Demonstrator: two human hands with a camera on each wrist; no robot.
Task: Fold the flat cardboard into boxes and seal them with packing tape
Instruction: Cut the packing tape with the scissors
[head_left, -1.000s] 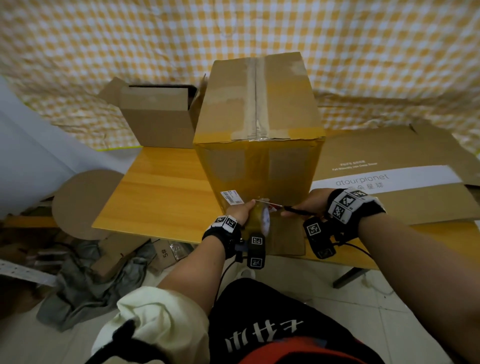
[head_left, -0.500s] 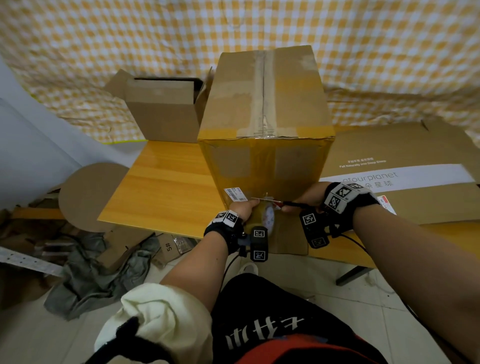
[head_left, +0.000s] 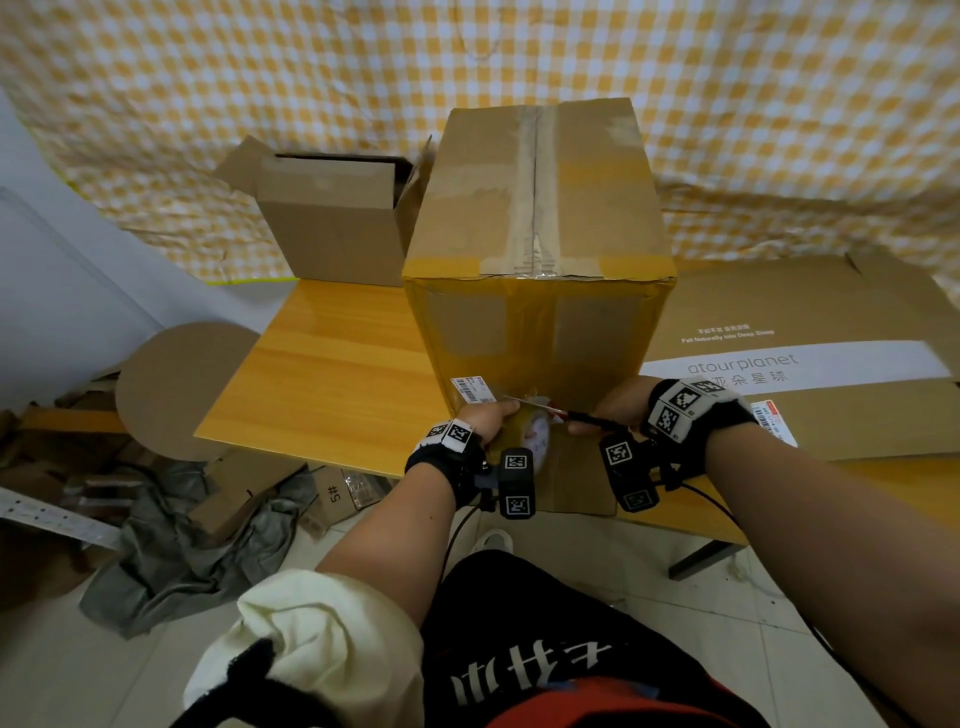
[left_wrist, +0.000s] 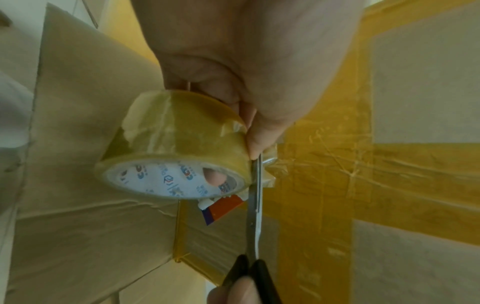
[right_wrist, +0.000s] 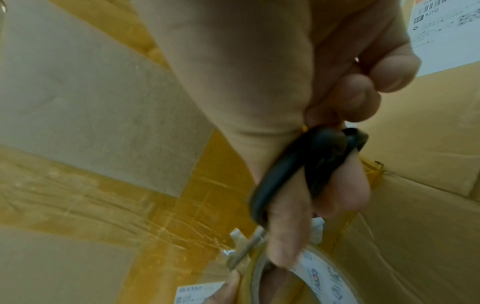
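Here's the cut! The left hand (left_wrist: 233, 61) holds the tape roll (left_wrist: 176, 152) against the near face of the tall box (head_left: 540, 332), fingers curled over the rim and one fingertip poking through the core. The right hand (right_wrist: 298, 102) is wrapped through the black loops of the scissors (left_wrist: 255, 205), and the blades look all but closed, just beside the left fingertips, right where the strip leaves the roll.

So the step, by my read, is severing the strip from the roll, low on the box's front, just above the table (head_left: 322, 374). Whether the film is fully parted, I cannot tell. Next up, I'd say: draw the scissors clear, pull the roll away, and smooth the loose tail flat onto the cardboard.

Look at the surfaces. The tape is glossy amber film, wrinkled and scored where earlier bands cross on the box wall; the roll is a squat cylinder with a white printed core. The cardboard is matte, fibrous, creased at its edges. Beyond the hands, an open box (head_left: 332, 218) stands behind, and flat cardboard (head_left: 831, 312) lies out past the right wrist.
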